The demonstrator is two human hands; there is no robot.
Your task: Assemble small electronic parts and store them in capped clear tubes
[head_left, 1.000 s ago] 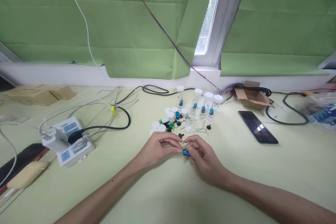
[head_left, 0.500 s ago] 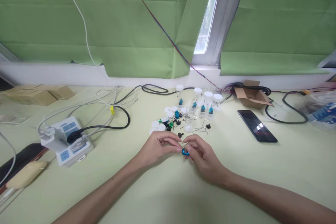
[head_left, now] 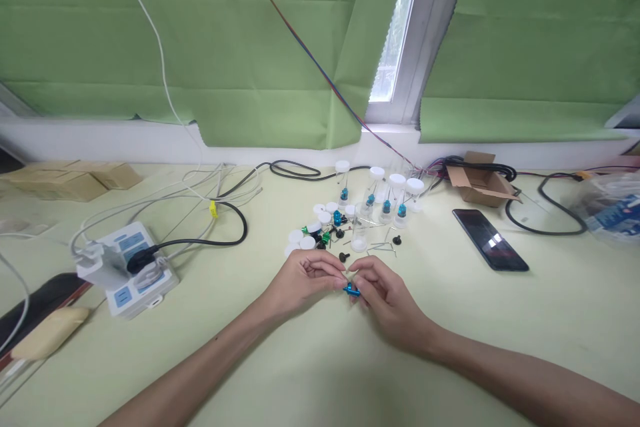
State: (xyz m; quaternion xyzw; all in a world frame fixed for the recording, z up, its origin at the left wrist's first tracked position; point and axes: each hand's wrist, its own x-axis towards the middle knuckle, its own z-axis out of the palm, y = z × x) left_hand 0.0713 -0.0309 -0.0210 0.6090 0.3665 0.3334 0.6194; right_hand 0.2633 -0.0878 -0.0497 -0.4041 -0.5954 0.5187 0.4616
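A small blue metal part point(head_left: 353, 289) with a short cylindrical piece sits between my two hands, just above the table. My right hand point(head_left: 384, 293) pinches its right end between thumb and fingers. My left hand point(head_left: 307, 280) is closed too, thumb and fingertips meeting at the part's left end. Something thin and pale shows between the fingertips, too small to name. Just beyond my fingers lie a black thumb screw point(head_left: 344, 257), several L-shaped hex keys point(head_left: 383, 248) and an open clear tube point(head_left: 359, 237) standing upright.
Several white-capped clear tubes point(head_left: 387, 197) holding blue parts stand farther back. White caps point(head_left: 307, 243) and green parts point(head_left: 326, 237) lie left of them. A phone point(head_left: 490, 240) and cardboard box point(head_left: 477, 190) are at right, a power strip point(head_left: 133, 280) with cables at left.
The blue part has turned slightly between my fingers, so its cylindrical piece shows at a different slant. Both hands stay in nearly the same place.
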